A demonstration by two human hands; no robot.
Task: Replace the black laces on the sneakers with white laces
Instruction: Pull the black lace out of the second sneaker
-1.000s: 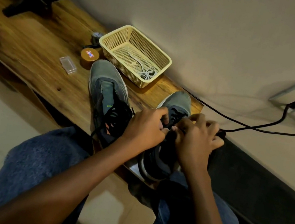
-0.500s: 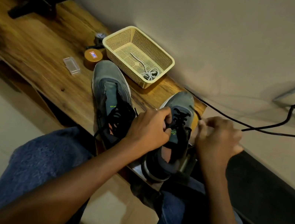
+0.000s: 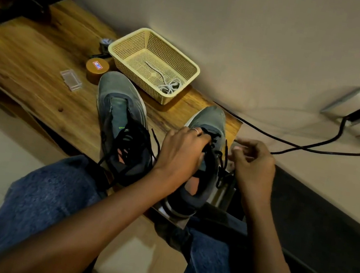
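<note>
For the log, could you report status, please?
Left hand steadies right sneaker. Right hand pinches black lace. White laces in basket.

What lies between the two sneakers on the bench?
In the head view, bare wood and a loose black lace lie between the left sneaker and right sneaker; nearer, the left hand.

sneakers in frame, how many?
2. Left sneaker lies on the wooden shelf, black lace loosened, near the basket. Right sneaker sits at the shelf's end, held by the left hand. None seen elsewhere.
</note>
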